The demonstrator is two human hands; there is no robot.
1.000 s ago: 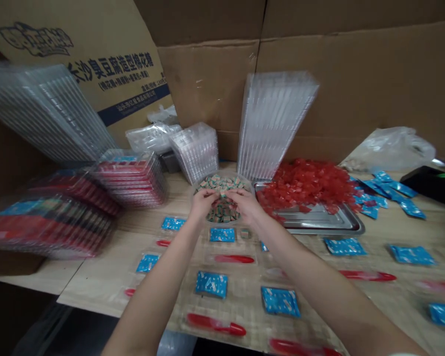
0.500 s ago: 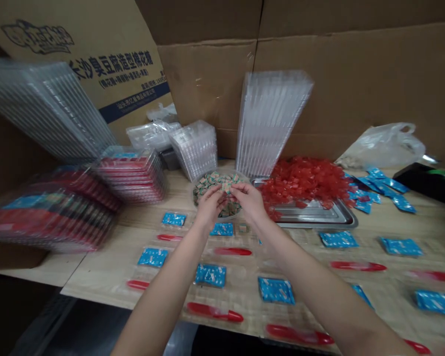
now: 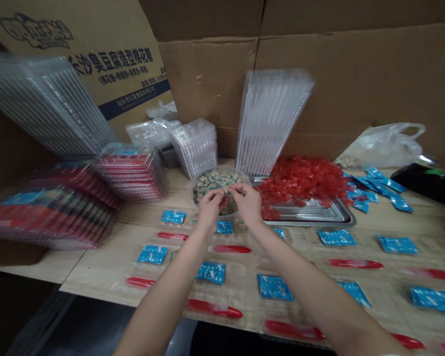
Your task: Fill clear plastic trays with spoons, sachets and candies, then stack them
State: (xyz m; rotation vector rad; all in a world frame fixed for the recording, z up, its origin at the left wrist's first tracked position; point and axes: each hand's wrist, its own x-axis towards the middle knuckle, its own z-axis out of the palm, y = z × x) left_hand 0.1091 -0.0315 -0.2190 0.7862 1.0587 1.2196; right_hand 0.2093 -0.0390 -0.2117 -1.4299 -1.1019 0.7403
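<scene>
My left hand [image 3: 209, 209] and my right hand [image 3: 246, 201] are held together over a round clear bowl [image 3: 200, 179] of small wrapped green and tan candies. Fingers of both hands are curled and pinch small candies between them; the candies in the fingers are too small to count. Just below the hands lie blue sachets [image 3: 224, 227] and red spoons [image 3: 231, 249] set out in rows inside clear trays on the wooden table [image 3: 96, 277].
A steel tray [image 3: 319, 215] heaped with red wrapped candies [image 3: 306, 179] sits right of the bowl. Upright stacks of clear trays [image 3: 270, 118] stand behind. Filled tray stacks [image 3: 131, 175] lie at left. Loose blue sachets [image 3: 381, 188], a plastic bag [image 3: 385, 146] and cardboard walls surround.
Both hands have drawn slightly back from the bowl toward me and stay pinched together. The view has shifted a little, so the rows of sachets sit lower.
</scene>
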